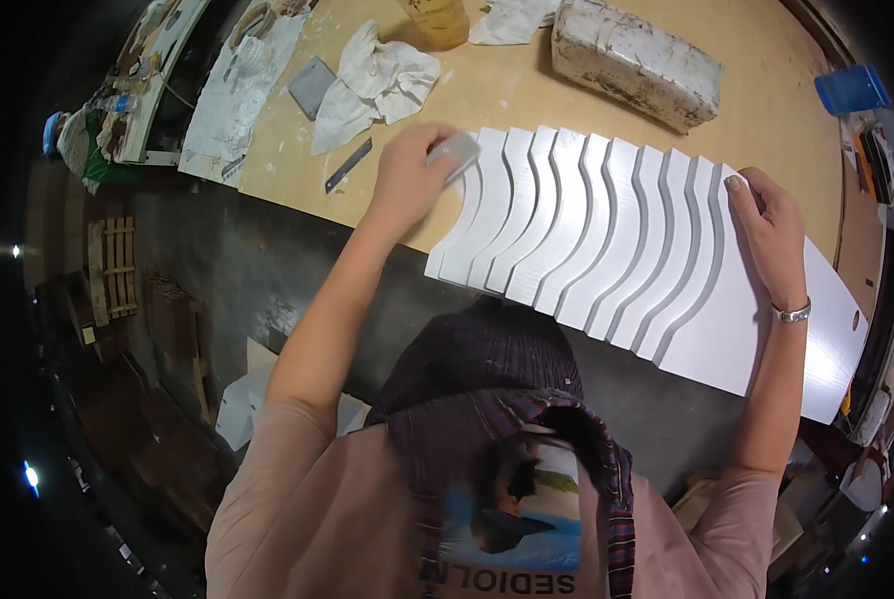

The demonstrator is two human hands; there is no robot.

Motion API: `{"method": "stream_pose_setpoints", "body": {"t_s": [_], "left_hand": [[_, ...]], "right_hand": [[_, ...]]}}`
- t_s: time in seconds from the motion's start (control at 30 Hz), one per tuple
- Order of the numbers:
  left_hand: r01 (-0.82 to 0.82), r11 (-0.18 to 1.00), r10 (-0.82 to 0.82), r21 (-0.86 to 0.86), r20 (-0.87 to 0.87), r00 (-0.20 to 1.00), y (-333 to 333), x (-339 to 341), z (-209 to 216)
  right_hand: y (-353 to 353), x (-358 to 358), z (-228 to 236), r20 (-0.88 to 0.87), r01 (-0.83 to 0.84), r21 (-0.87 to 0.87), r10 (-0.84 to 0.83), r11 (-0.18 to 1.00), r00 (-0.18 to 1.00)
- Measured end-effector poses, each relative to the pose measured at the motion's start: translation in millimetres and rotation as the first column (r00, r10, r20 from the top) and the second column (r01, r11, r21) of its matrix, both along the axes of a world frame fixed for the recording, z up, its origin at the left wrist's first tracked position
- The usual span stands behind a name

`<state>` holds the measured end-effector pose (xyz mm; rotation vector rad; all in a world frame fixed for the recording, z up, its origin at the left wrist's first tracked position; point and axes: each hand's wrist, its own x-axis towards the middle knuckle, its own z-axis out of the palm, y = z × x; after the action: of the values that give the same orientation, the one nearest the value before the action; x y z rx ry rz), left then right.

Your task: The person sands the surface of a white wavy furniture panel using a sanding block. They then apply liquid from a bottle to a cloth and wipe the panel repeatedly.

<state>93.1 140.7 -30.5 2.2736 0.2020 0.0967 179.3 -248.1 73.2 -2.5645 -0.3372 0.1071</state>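
Observation:
A white panel with several wavy stepped ridges lies across the near edge of the table, part of it overhanging. At its left end, my left hand is closed around a light grey pad, slightly blurred, pressed to the ridged surface near the far left corner. My right hand grips the far edge toward the panel's right, thumb on the top face and the fingers partly hidden behind. A smooth plain stretch with a small dark oval mark fills the panel's right end.
On the tan table lie a crumpled white cloth, a dark grey pad and a flat dark metal strip. Behind the panel stand a stained, long whitish block and an amber container. A blue container is far right.

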Motion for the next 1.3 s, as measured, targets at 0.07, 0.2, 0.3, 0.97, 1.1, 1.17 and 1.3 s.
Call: {"method": "stream_pose_setpoints", "body": {"t_s": [0.07, 0.2, 0.3, 0.97, 1.1, 1.17, 1.3], "left_hand": [[-0.017, 1.0, 0.015, 0.021, 0.081, 0.997, -6.1, 20.1, -5.8], [0.026, 0.968, -0.092, 0.25, 0.256, 0.962, -8.8, 13.1, -9.2], [0.143, 0.949, -0.176, 0.281, 0.097, 0.98, -2.7, -25.3, -0.6], [-0.112, 0.848, 0.116, 0.517, 0.025, 0.993, -35.8, 50.5, 9.4], [-0.276, 0.793, 0.225, 0.544, 0.159, 0.961, -33.5, 45.8, 11.6], [-0.334, 0.785, 0.261, 0.523, 0.21, 0.942, -32.0, 29.5, 15.5], [-0.464, 0.879, 0.453, 0.109, 0.112, 0.884, -35.8, -18.7, 22.4]], "right_hand": [[-1.3, 1.3, -2.0, -0.002, -0.005, 0.013, 0.005, 1.0, 1.0], [-1.7, 1.6, -3.6, 0.037, -0.028, 0.034, 0.027, 0.999, 0.999], [-0.6, 1.1, -0.6, 0.047, -0.04, -0.006, 0.04, 0.999, 0.998], [-4.0, 2.0, 4.4, 0.096, -0.16, -0.047, 0.164, 0.986, 0.982], [-6.5, 3.1, 5.7, 0.088, -0.189, -0.02, 0.19, 0.982, 0.978], [-6.4, 3.3, 4.9, 0.098, -0.208, -0.015, 0.209, 0.978, 0.973], [-12.1, 5.5, 2.2, 0.089, -0.243, -0.022, 0.244, 0.97, 0.966]]}}
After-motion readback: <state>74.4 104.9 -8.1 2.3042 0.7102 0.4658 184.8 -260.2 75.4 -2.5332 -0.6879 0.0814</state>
